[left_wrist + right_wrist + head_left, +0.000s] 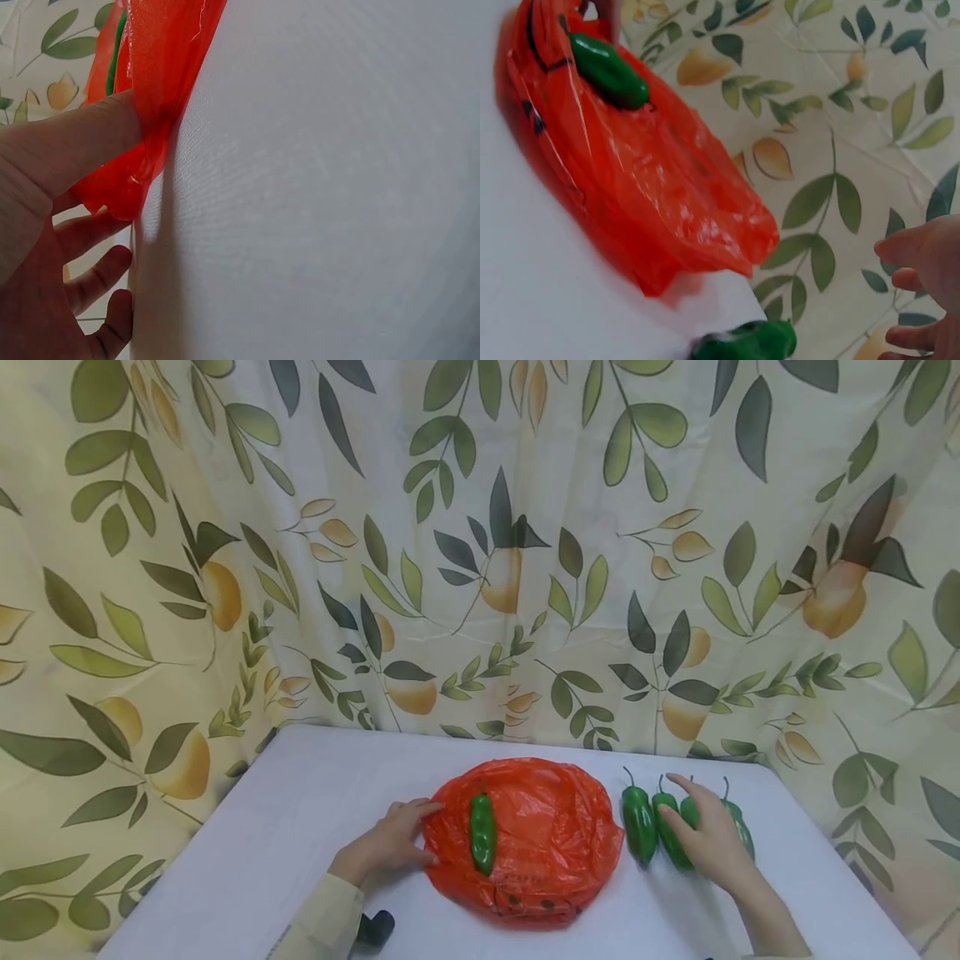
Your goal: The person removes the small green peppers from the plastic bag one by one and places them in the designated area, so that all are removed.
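A crumpled red plastic bag (555, 835) lies spread near the middle of the white table (300, 802). One long green pepper (483, 835) lies on its left part, lengthwise between the table's far and near edges. The left hand (396, 839) grips the bag's left rim, thumb on one side and forefinger on the other, the remaining fingers loosely bent and apart.

Right of the bag, toward the table's far right corner, stand out four glossy dark green peppers (638, 824) in a row, stems toward the far edge, long axes roughly far to near. The right hand, nearer to them, reaches over the row's right part, thumb and fingers apart, nothing visible between them. The second pepper lies just under the thumb; whether they touch cannot be told.
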Motion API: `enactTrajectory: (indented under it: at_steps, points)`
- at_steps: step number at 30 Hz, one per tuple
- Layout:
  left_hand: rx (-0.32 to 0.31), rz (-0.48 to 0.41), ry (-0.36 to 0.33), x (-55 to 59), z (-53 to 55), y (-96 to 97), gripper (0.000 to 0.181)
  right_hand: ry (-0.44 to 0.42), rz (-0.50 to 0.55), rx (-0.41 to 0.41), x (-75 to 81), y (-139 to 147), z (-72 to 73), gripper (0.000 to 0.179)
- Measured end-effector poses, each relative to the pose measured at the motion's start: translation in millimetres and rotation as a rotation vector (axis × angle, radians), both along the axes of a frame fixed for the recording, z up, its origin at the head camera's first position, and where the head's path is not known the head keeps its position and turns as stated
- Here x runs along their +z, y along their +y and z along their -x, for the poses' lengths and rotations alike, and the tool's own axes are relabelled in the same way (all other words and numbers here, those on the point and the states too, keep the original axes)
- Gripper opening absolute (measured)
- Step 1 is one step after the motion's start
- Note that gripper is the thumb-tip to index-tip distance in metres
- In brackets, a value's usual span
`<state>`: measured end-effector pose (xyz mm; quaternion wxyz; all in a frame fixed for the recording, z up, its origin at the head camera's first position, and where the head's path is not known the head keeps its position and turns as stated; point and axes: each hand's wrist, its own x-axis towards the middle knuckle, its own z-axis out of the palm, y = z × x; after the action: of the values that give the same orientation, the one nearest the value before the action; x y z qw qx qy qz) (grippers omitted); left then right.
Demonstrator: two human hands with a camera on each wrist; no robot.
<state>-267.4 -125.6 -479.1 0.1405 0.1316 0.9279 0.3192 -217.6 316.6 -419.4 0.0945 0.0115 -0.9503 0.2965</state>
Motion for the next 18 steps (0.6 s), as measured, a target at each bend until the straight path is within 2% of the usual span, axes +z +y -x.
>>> enactTrajectory:
  at_steps: [7, 18]
  points:
    - [-0.003, -0.006, -0.004, 0.1, 0.6, 0.4, 0.080, -0.041, 0.030, 0.056, -0.2, -23, -1.9, 0.062]
    - [-0.002, -0.014, -0.008, -1.1, 1.1, 0.3, 0.081, -0.021, 0.128, 0.158, -3.6, -68, -1.0, 0.060]
